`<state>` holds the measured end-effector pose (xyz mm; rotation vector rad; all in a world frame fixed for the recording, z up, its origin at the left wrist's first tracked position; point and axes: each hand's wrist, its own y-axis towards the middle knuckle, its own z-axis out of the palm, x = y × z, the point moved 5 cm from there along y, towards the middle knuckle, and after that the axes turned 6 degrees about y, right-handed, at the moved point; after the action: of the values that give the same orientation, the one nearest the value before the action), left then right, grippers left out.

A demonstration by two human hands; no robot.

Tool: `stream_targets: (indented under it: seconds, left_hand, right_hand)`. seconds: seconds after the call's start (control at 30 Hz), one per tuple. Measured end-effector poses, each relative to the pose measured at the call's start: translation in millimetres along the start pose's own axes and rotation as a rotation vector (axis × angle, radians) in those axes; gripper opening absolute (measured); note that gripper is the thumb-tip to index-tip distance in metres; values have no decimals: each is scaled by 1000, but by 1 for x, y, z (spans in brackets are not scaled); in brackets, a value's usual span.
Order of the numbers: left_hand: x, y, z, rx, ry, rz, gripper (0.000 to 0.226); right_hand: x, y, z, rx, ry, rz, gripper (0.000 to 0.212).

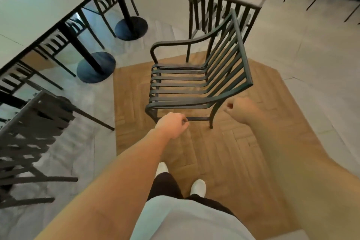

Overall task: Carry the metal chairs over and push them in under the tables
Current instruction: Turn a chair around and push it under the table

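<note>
The dark green slatted metal armchair (196,82) is being approached on the wooden herringbone floor patch (224,142), well apart from the long pale-topped counter (39,6) at upper left. The left hand (172,124) is seen loosely curled beside the chair's near lower rail, seemingly touching it, though whether anything is truly gripped cannot be told. The right hand (240,108) is curled just beside the near armrest, with nothing visibly held.

For a clean lift, both armrests are best taken firmly and evenly, so the weight is balanced and the legs are kept off the floor while it is turned toward the counter. A gap between the round black pedestal bases (95,67) should be picked out first.

The chair is seen sideways-on: curved flat slats running from seat up into the back, thin tubular legs, arched armrests. A second dark metal chair (220,6) is standing directly behind it, so snagging is a likely risk.
</note>
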<state>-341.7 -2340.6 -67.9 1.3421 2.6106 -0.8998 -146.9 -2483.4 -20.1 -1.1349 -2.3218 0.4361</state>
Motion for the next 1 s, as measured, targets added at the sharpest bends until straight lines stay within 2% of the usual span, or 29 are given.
stream_targets:
  seconds: [0.27,0.63,1.0]
  left_hand:
    - [-57,99,-20,1,3,28,30]
    - [-71,254,-80,76,-64,23,31]
    - [-53,321,-120,30,-201,-171,34]
  right_hand:
    - [-28,73,-61,-59,61,-69,23]
    - [-18,219,-158,-30,21,-124,26]
    - [8,343,-193,126,-98,-306,29]
